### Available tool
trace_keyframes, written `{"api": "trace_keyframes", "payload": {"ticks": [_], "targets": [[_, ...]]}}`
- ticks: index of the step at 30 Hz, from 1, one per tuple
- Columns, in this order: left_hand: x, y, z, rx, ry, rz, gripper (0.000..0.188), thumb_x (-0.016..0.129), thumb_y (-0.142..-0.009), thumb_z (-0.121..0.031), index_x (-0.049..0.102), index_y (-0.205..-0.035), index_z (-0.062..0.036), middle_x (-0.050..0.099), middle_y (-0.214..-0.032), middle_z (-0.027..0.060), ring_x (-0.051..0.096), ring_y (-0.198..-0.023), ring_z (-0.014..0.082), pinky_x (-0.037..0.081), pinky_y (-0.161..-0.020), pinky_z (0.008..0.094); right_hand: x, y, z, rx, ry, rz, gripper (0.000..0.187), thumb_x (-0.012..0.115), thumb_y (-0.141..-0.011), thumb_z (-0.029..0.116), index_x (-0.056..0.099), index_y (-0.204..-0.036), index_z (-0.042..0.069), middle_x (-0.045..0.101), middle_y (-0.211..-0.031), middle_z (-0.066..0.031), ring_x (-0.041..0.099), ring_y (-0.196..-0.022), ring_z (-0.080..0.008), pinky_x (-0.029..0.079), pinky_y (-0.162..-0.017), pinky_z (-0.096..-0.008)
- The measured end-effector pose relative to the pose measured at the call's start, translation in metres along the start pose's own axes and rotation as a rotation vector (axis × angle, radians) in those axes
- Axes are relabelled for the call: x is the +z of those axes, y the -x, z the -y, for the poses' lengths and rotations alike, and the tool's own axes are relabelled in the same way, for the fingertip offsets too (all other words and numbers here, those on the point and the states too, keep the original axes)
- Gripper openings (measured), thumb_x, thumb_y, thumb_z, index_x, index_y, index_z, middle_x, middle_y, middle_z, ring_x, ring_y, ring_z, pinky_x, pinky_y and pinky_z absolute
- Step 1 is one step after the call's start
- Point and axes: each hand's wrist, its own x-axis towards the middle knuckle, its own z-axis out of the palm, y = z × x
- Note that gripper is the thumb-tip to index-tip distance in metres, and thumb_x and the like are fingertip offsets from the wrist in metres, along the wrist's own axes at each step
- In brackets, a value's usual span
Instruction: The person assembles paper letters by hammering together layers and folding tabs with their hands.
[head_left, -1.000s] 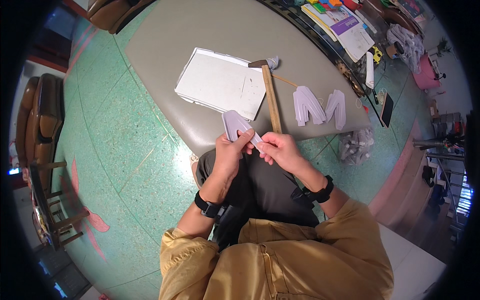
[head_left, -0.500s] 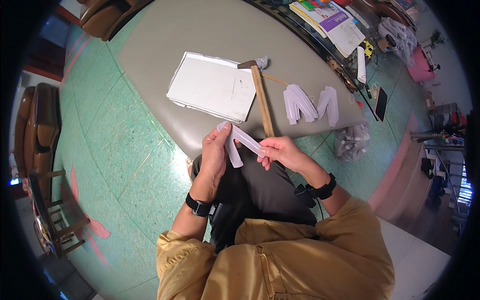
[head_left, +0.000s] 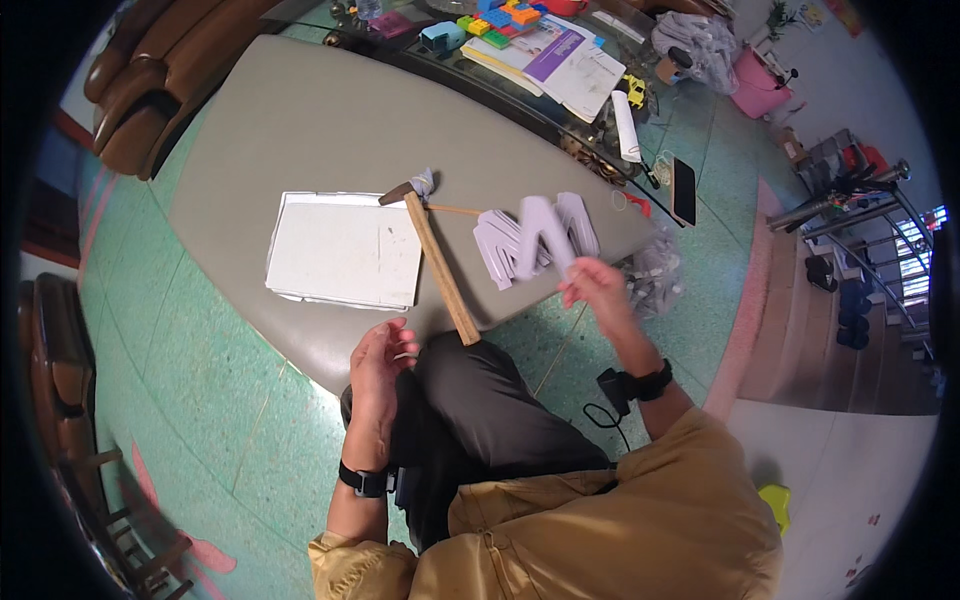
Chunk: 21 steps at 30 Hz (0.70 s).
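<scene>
In my right hand (head_left: 597, 290) is a pale lilac V-shaped plastic piece (head_left: 541, 228), pinched by the end of one arm and slightly blurred. It is held over two groups of similar pieces: a left stack (head_left: 497, 243) and a right stack (head_left: 577, 222), both on the grey padded bench. My left hand (head_left: 382, 347) hangs near the bench's front edge, fingers apart and slightly curled, holding nothing. Between the hands lies a hammer (head_left: 437, 258) with a wooden handle, its head resting by the corner of a white flat board (head_left: 347, 248).
The grey bench (head_left: 300, 110) fills the middle. Behind it, a dark glass table carries magazines (head_left: 560, 60), toy blocks (head_left: 497, 22) and a white tube (head_left: 627, 125). A phone (head_left: 684, 192) lies at the right. A clear plastic bag (head_left: 655, 268) sits beside the bench corner.
My left hand has let go of the V-shaped piece and opened. My right hand has carried it up and right to the stacks. The view has shifted.
</scene>
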Motion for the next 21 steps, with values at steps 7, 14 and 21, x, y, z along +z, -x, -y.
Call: {"api": "trace_keyframes", "payload": {"ticks": [7,14,21], "targets": [[0.010,-0.005,-0.004,-0.036,-0.007,0.057,0.025,0.047,-0.091,-0.022,0.061,-0.100,-0.0031,0.063,-0.083,0.0043,0.059,-0.072,0.0120,0.047,-0.064,0.0251,-0.046,-0.038,-0.013,0.161,0.130,-0.225,0.021,0.054,-0.088,0.017,0.057,-0.098,-0.001,0.061,-0.079,-0.0115,0.058,-0.061,-0.0182,0.049,-0.057,-0.0299],[0.018,-0.008,-0.003,-0.050,-0.050,0.095,0.022,0.048,-0.091,-0.019,0.061,-0.100,-0.0033,0.063,-0.083,0.0042,0.059,-0.073,0.0111,0.047,-0.064,0.0233,0.015,-0.041,-0.003,-0.545,1.051,-0.222,0.023,0.065,-0.073,0.016,0.058,-0.092,0.005,0.054,-0.089,-0.0150,0.053,-0.084,-0.0336,0.045,-0.072,-0.0410],[0.023,-0.007,0.000,-0.084,-0.061,0.098,0.020,0.048,-0.091,-0.016,0.061,-0.101,-0.0027,0.063,-0.083,0.0054,0.060,-0.072,0.0115,0.047,-0.064,0.0234,0.048,-0.041,-0.001,-0.461,1.361,-0.140,0.033,0.074,-0.064,0.018,0.058,-0.089,0.003,0.053,-0.092,-0.0118,0.051,-0.089,-0.0311,0.042,-0.077,-0.0416]]}}
